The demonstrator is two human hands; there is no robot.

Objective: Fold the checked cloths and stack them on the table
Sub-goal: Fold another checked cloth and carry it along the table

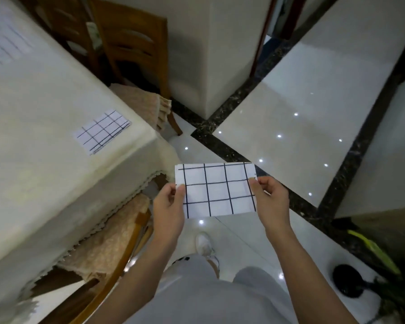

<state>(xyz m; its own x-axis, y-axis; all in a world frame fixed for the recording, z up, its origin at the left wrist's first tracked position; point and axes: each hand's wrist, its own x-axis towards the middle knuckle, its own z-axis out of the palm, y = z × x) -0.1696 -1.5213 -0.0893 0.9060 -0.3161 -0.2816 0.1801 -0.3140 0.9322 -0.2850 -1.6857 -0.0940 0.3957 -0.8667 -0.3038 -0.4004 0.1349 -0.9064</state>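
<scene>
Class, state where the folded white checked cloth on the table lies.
In the head view, the folded white checked cloth lies upper left on the cream-clothed table, near its corner.

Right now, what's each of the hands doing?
Left hand: pinching the left edge of the folded checked cloth.
Right hand: pinching the same cloth's right edge.

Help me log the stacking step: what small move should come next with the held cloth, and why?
Probably swing the held cloth leftward over the table, towards the folded cloth lying there. The left hand and right hand pinch its side edges, it already looks folded small, and it hangs over the floor.
</scene>
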